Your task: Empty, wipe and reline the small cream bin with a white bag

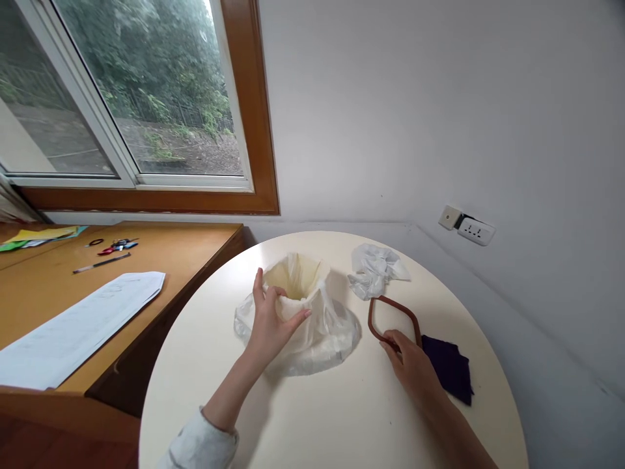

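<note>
A translucent white plastic bag (319,339) is draped over a cream-coloured bin (300,279), its loose edge spreading around the base on the table. My left hand (270,319) grips the near-left part of the bag-covered rim, some fingers over the edge and the thumb stretched along the outside. In my right hand (403,355) is a brown rounded-square ring frame (398,304), pinched at its near side and tilted up off the table. Just beyond the frame lies a crumpled white plastic bag (375,267). A folded dark purple cloth (449,368) rests beside my right wrist.
All this stands on a round cream table (336,423). To the left, a wooden desk (195,251) holds papers (97,319), a pen (101,262) and keys (118,245). A wall with a power socket (476,230) rises behind and right; a window (156,91) is at the back left.
</note>
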The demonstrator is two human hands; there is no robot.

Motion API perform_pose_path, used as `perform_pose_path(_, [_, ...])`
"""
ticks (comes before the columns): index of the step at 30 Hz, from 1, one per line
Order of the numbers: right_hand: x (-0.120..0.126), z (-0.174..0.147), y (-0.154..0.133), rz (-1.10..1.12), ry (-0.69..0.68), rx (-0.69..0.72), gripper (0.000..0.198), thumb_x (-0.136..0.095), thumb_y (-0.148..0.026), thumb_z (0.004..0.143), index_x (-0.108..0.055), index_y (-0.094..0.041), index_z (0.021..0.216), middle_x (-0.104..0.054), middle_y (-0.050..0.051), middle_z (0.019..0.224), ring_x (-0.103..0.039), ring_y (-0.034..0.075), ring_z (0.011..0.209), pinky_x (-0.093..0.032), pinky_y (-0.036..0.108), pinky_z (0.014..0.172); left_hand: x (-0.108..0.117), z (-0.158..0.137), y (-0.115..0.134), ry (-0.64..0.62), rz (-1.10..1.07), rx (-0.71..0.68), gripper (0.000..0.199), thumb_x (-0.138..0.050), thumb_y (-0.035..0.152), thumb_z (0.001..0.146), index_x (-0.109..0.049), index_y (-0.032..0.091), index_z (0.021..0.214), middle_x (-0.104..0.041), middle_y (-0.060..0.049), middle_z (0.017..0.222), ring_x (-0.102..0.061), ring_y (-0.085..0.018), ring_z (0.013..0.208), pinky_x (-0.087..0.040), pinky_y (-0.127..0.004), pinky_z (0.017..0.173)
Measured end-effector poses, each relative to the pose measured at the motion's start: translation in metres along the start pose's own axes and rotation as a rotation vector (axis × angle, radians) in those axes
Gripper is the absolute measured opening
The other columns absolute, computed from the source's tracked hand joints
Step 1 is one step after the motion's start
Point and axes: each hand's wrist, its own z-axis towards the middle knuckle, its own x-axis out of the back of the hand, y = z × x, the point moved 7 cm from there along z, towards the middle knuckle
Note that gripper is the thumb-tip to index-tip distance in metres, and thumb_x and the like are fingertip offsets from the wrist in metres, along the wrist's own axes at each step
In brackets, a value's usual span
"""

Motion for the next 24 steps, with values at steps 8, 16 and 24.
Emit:
perform_pose_path(8, [0.007, -0.004, -0.014, 0.044, 0.134, 0.085, 0.017, -0.04, -0.036, 0.09, -0.05, -0.023, 0.096, -0.065, 0.001, 0.076, -0.062, 0.013, 0.061, -0.046, 0.022, 0.054, 0.004, -0.007, -0.015, 0.007, -0.183, 0.006, 0.044, -0.071, 0.033, 0.065, -0.035, 0.023, 0.087, -0.004, -0.012, 0.151, 0.003, -0.028, 0.14, -0.02, -0.049, 0.107])
perform_pose_path(16, [0.016, -0.012, -0.015, 0.141, 0.271, 0.09, 0.016, -0.045, -0.034, 0.088, -0.05, -0.021, 0.095, -0.056, -0.002, 0.063, -0.05, 0.01, 0.046, -0.04, 0.02, 0.045, 0.009, -0.008, -0.026, -0.023, -0.354, 0.018, 0.046, -0.072, 0.032, 0.063, -0.033, 0.024, 0.086, -0.032, -0.011, 0.136, -0.02, -0.027, 0.135, -0.026, -0.046, 0.104])
perform_pose_path(24, [0.018, -0.012, -0.024, 0.174, 0.269, 0.133, 0.013, -0.047, -0.031, 0.088, -0.053, -0.02, 0.085, -0.044, -0.006, 0.054, -0.041, 0.008, 0.043, -0.033, 0.02, 0.044, 0.006, -0.013, -0.028, -0.085, -0.424, 0.025, 0.056, -0.075, 0.034, 0.059, -0.031, 0.026, 0.091, -0.04, -0.004, 0.104, -0.047, -0.023, 0.101, -0.042, -0.037, 0.084])
